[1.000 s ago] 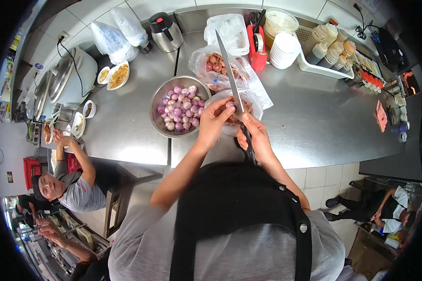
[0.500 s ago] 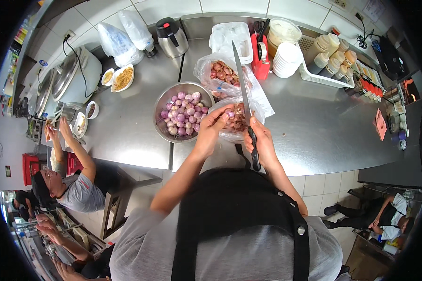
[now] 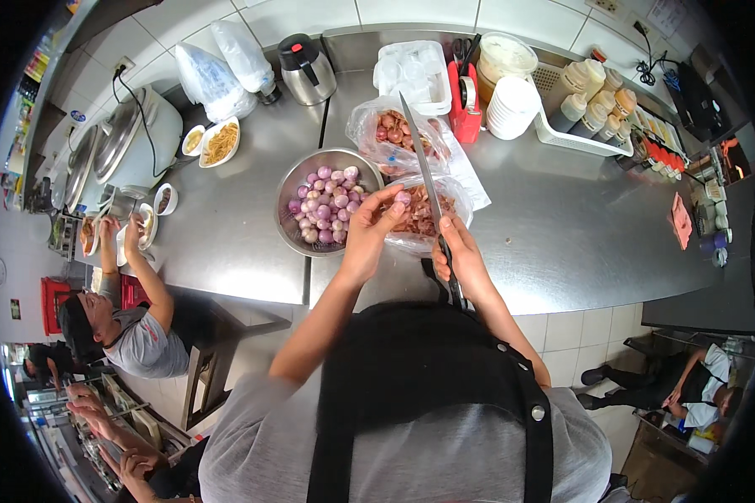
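1. We have a metal bowl (image 3: 286, 215) of peeled onions (image 3: 331, 201) on the steel counter (image 3: 562, 235).
2. Just right of it, our left hand (image 3: 366, 238) pinches a small onion (image 3: 403, 198) between thumb and fingers.
3. Beside that onion lies an open plastic bag (image 3: 456, 194) of skins.
4. Our right hand (image 3: 463, 261), apart from the left, grips the knife (image 3: 421, 158) by its black handle, blade pointing away from us.
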Demonstrator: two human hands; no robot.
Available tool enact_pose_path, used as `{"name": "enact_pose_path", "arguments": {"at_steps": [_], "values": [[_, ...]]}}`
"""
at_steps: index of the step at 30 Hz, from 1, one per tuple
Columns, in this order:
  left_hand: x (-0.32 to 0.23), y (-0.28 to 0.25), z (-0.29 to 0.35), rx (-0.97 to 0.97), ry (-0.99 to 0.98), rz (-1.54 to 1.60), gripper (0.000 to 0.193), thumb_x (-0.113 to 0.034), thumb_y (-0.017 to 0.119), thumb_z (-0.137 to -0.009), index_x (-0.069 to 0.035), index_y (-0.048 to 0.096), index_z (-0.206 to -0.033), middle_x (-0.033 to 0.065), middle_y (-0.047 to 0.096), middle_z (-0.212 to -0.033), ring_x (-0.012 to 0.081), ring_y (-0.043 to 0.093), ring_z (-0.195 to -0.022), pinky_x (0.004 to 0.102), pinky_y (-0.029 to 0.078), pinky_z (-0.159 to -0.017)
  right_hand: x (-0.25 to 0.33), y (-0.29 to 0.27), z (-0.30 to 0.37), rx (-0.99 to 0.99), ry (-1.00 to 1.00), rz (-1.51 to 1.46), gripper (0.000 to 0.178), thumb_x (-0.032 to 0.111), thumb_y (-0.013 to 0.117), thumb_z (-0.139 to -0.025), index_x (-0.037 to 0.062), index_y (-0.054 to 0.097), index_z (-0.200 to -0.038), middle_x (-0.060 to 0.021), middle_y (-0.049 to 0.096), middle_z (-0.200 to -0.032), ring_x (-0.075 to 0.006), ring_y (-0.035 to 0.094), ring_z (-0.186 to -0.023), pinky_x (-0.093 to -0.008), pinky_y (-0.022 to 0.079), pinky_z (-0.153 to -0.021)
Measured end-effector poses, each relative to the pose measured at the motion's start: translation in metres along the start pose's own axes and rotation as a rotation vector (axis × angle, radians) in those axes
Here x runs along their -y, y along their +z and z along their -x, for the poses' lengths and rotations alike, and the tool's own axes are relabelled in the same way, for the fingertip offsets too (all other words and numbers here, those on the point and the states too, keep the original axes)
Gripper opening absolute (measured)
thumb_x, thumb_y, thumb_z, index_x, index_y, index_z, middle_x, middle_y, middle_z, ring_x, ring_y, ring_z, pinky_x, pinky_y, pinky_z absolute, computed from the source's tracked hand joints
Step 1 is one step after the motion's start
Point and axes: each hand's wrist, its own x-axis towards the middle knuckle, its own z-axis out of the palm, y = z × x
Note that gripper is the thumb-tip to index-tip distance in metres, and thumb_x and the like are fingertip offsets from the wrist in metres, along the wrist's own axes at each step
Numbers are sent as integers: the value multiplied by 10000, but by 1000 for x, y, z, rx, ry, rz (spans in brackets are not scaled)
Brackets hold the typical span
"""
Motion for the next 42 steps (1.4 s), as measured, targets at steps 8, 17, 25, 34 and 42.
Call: {"name": "enact_pose_path", "arguments": {"at_steps": [8,17,25,34,42], "values": [[0,-3,-1,21,-45,-26,368,-107,640,-962,-18,579,-1314,48,640,-1146,125,635,-1022,268,527,-894,-2,-5,-3,79,6,71,552,446,425,-1056,157,366,-1523,41,406,-575,-56,372,-433,-218,322,-392],[3,-2,-1,25,-51,12,306,-75,634,-957,-5,572,-1248,58,641,-1114,141,636,-1000,293,529,-890,14,12,12,105,-230,327,602,342,470,-1054,94,266,-1563,37,411,-624,-50,380,-524,-218,321,-465],[-4,6,4,66,-125,259,289,-94,556,-988,-8,575,-1263,56,640,-1176,153,614,-1075,335,493,-934,4,14,8,56,-443,550,601,245,535,-1021,101,292,-1551,-233,456,-1481,-304,496,-1330,-366,373,-1077],[-3,4,0,88,-85,188,286,-101,576,-978,11,589,-1240,85,644,-1180,165,634,-1050,338,497,-946,0,8,7,4,-414,607,536,278,530,-1031,104,385,-1516,-168,718,-1023,-238,688,-890,-315,524,-832],[3,-2,1,122,-150,232,304,-115,576,-987,-12,582,-1273,56,635,-1193,152,625,-1050,321,476,-971,12,0,6,150,17,-117,554,528,406,-1038,115,410,-669,1,419,-507,-82,380,-385,-239,305,-379]]}}
